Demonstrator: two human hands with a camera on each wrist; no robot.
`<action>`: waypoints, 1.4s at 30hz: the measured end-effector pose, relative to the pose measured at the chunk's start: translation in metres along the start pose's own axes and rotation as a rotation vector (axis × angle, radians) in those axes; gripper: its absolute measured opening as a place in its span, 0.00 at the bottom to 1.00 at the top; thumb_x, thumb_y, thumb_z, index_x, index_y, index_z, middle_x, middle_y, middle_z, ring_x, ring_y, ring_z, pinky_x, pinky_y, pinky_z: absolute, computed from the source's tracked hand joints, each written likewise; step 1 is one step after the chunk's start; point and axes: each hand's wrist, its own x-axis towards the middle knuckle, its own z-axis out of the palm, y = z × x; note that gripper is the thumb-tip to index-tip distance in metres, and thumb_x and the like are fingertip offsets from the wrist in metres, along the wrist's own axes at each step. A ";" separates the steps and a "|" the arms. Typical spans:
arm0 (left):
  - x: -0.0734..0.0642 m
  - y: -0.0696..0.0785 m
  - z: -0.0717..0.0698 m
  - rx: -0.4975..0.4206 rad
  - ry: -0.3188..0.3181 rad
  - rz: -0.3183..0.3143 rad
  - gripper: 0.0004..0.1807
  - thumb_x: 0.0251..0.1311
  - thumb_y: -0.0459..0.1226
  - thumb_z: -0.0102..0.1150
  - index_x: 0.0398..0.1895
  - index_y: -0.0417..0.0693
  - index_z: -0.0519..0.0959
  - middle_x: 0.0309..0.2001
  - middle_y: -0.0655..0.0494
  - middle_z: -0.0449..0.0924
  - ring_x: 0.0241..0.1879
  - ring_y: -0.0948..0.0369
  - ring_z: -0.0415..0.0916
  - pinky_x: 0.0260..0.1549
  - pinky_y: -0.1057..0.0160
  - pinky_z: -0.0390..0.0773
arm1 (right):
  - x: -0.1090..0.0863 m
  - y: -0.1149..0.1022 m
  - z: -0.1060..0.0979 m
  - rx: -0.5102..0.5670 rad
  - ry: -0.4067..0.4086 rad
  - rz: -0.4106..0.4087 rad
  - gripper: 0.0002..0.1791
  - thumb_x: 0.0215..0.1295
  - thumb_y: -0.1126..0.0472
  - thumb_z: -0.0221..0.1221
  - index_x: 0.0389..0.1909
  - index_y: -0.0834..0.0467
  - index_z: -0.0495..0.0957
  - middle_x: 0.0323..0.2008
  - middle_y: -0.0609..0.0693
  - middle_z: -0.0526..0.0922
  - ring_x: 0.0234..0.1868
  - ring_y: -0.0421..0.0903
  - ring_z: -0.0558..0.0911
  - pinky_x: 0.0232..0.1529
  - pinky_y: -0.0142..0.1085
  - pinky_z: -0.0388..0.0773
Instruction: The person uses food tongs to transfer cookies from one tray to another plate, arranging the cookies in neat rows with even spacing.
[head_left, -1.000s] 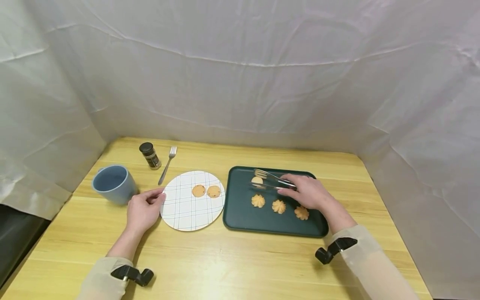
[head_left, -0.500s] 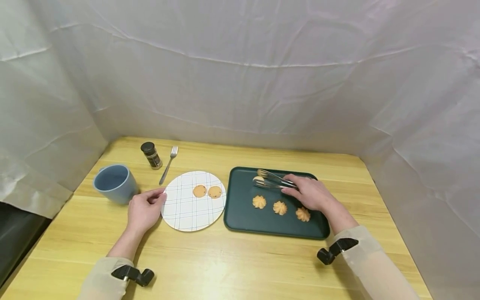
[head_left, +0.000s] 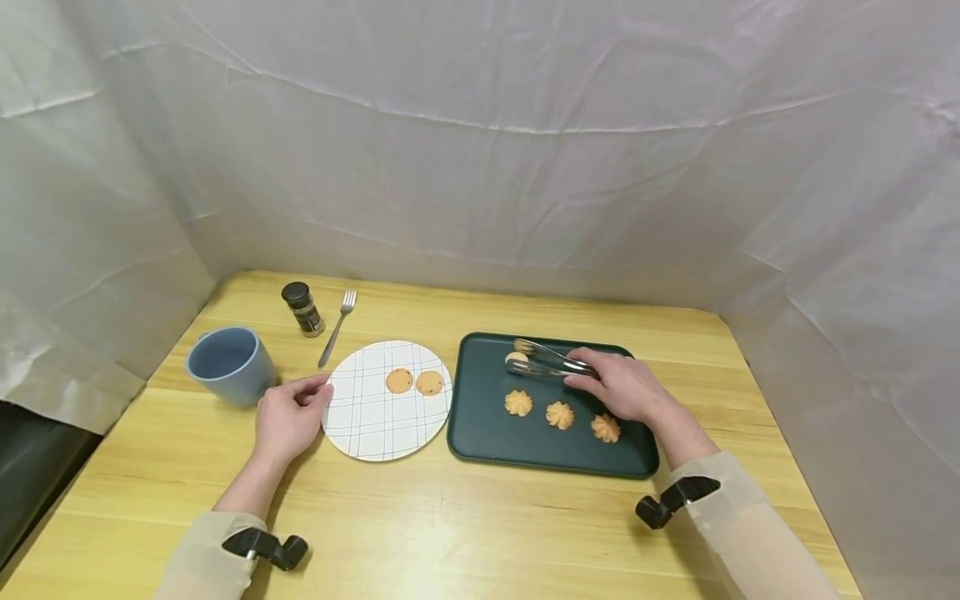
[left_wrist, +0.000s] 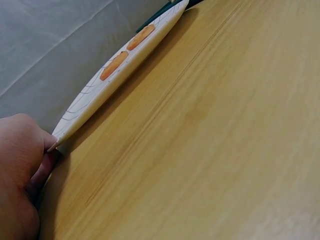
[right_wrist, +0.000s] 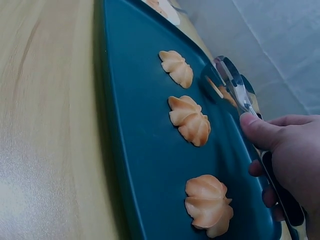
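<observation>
My left hand (head_left: pixel 288 421) pinches the left rim of a white plate (head_left: pixel 367 425) with a blue check pattern, thumb on top in the left wrist view. Two round cookies (head_left: pixel 399 381) lie on that plate. Over the dark green tray (head_left: pixel 487 442), my right hand (head_left: pixel 618 383) grips metal tongs (right_wrist: pixel 240 92). The ends of the tongs stand on either side of a round cookie (head_left: pixel 516 357) at the tray's back left, partly covering it. Three flower-shaped cookies (head_left: pixel 559 415) lie in a slanting row in front of the tongs.
Left of the plate stands a blue mug (head_left: pixel 232 367), close to my left hand. Behind are a black-capped spice jar (head_left: pixel 303 311) and a fork (head_left: pixel 337 329) on the wooden table (head_left: pixel 450 533). Pale cloth (head_left: pixel 480 192) walls in the back and sides.
The tongs' ends have drawn closer together about the round cookie, my right hand shifting slightly. My left hand stays at the plate's rim.
</observation>
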 end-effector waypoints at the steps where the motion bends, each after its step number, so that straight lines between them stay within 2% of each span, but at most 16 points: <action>1: 0.000 0.000 0.000 0.000 0.000 0.000 0.14 0.72 0.39 0.66 0.55 0.42 0.89 0.39 0.49 0.90 0.36 0.56 0.82 0.36 0.65 0.72 | 0.000 -0.001 0.000 0.005 -0.001 0.002 0.32 0.79 0.37 0.56 0.74 0.50 0.74 0.63 0.57 0.82 0.60 0.61 0.82 0.56 0.63 0.75; 12: 0.000 -0.001 0.000 0.000 -0.001 0.007 0.15 0.72 0.39 0.66 0.55 0.42 0.89 0.39 0.49 0.90 0.35 0.56 0.82 0.34 0.66 0.72 | -0.001 -0.011 -0.009 0.022 0.013 -0.016 0.32 0.78 0.35 0.56 0.74 0.47 0.74 0.65 0.53 0.81 0.60 0.59 0.83 0.56 0.62 0.75; 21: -0.001 0.000 -0.001 0.003 0.006 0.009 0.14 0.72 0.39 0.66 0.54 0.42 0.89 0.39 0.49 0.90 0.35 0.56 0.82 0.34 0.66 0.72 | 0.004 -0.035 -0.019 0.025 0.004 -0.055 0.31 0.78 0.36 0.56 0.74 0.46 0.74 0.66 0.51 0.81 0.60 0.56 0.82 0.58 0.60 0.75; 30: 0.000 0.000 -0.001 0.004 0.006 0.011 0.14 0.72 0.39 0.66 0.55 0.41 0.89 0.39 0.49 0.90 0.35 0.56 0.82 0.35 0.65 0.72 | 0.010 -0.057 -0.024 0.004 0.004 -0.084 0.32 0.78 0.35 0.54 0.75 0.45 0.73 0.66 0.49 0.81 0.56 0.53 0.85 0.48 0.55 0.80; 42: 0.000 0.002 0.000 -0.004 -0.001 0.015 0.14 0.72 0.39 0.66 0.54 0.41 0.89 0.39 0.49 0.90 0.34 0.57 0.82 0.34 0.66 0.72 | 0.025 -0.080 -0.020 0.023 -0.020 -0.131 0.31 0.79 0.35 0.54 0.75 0.45 0.73 0.64 0.48 0.82 0.54 0.48 0.85 0.53 0.54 0.79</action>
